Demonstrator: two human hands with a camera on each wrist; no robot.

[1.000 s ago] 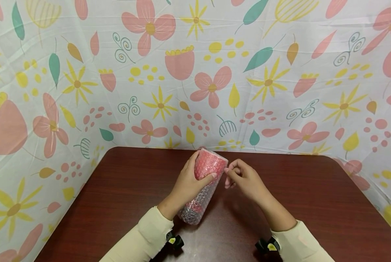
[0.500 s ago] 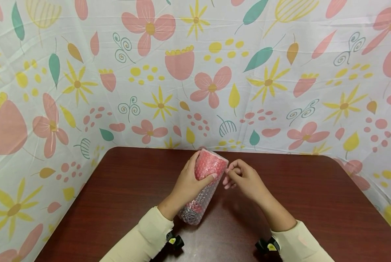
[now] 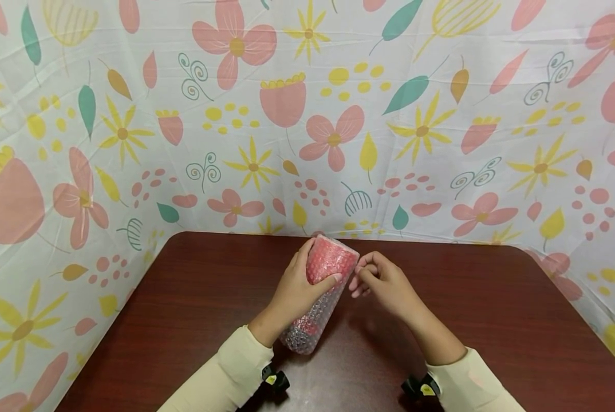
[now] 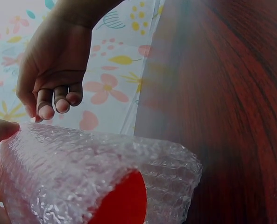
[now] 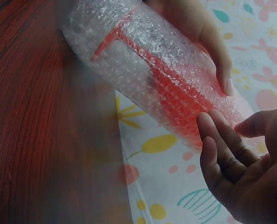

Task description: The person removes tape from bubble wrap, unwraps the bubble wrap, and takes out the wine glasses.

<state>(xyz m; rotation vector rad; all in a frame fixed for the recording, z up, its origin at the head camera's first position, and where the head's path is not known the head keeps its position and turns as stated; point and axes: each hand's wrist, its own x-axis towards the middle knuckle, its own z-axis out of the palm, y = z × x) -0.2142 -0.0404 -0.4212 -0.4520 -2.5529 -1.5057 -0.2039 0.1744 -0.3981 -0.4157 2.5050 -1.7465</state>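
Observation:
My left hand grips a bubble-wrapped cylinder, its thumb lying across the near side. The cylinder leans on a slant over the table, upper end toward the back and right. Through the clear bubble wrap a red part shows, and the lower half looks greyish and see-through with a red patch. At the upper right edge, my right hand has thumb and index fingertips together, pinching at the wrap. The other right fingers are loosely bent beside the cylinder.
The dark reddish-brown wooden table extends to both sides of the hands. A white cloth with flowers and leaves hangs behind and along the sides. Black wrist cameras sit under both cream sleeves.
The right hand's fingertips have shifted very slightly at the wrap's edge, its lower fingers a little to the left. The left hand and the cylinder have stayed in place.

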